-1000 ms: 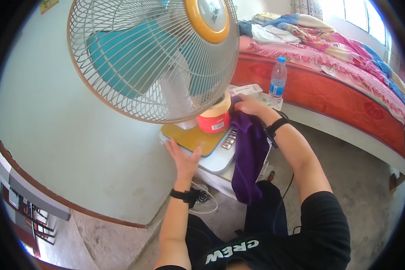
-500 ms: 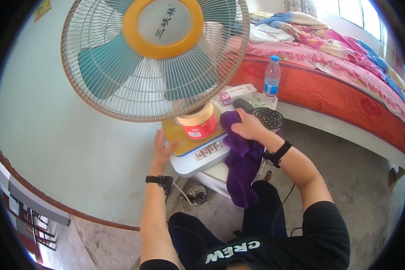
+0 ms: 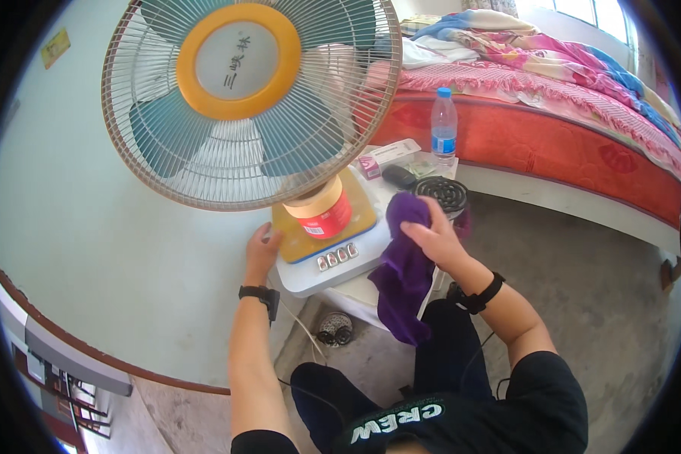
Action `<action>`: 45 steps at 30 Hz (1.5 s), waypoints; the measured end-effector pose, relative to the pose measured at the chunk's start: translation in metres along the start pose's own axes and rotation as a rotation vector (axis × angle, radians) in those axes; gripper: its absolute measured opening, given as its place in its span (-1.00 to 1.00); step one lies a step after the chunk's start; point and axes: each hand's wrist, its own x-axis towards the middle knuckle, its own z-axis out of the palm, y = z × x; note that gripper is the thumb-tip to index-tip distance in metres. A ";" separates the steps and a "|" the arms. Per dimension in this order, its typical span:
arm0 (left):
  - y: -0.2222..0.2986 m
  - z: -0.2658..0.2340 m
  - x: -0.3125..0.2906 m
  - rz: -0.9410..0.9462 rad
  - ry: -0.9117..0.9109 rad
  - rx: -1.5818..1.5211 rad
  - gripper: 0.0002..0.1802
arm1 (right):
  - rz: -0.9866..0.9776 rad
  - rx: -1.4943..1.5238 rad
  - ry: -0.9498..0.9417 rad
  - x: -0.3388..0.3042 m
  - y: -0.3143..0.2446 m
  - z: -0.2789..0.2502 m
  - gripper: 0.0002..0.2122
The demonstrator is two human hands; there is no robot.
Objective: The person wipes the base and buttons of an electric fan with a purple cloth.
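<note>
A desk fan with a round wire cage [image 3: 204, 163], teal blades and an orange hub ring stands before me. Its base [image 3: 303, 280] is pale grey with a yellow top and several silver push buttons [image 3: 337, 258]. At the base's left edge, my left hand [image 3: 262, 253] grips it with curled fingers, partly out of sight. A purple cloth [image 3: 402, 276] is bunched in my right hand [image 3: 436, 236], just right of the base, and its lower part hangs toward my knee. The fan's neck sits in a red and cream collar [image 3: 325, 219].
Under the base is a small white table [image 3: 356, 295]. Its far right part holds a water bottle [image 3: 444, 125], small boxes [image 3: 393, 153], a dark mouse-shaped object [image 3: 399, 177] and a black coil [image 3: 441, 194]. A pale wall [image 3: 129, 287] borders the left; a red-sided bed [image 3: 552, 140] stands beyond.
My right hand has drawn the purple cloth away from the base's right edge, slightly toward me. The left hand stays at the base's left edge, its fingers more curled. The view has shifted slightly.
</note>
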 end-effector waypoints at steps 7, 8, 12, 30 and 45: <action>0.141 0.068 -0.133 0.322 -0.183 -0.415 -0.08 | -0.473 -0.280 0.100 -0.022 -0.040 0.025 -0.33; 0.160 0.082 -0.165 0.318 -0.292 -0.588 -0.04 | -0.518 -0.317 0.003 -0.029 -0.043 0.035 -0.34; 0.174 0.099 -0.220 0.139 -0.450 -0.425 -0.38 | -0.674 -0.524 -0.455 -0.043 -0.064 0.050 -0.35; 0.217 0.015 -0.195 -0.021 -0.029 -0.609 -0.33 | -0.950 -0.890 -0.013 0.060 -0.040 -0.050 -0.94; 0.206 0.138 -0.166 0.139 0.001 -0.109 -0.39 | -0.062 -0.177 0.196 0.239 0.015 0.071 -0.85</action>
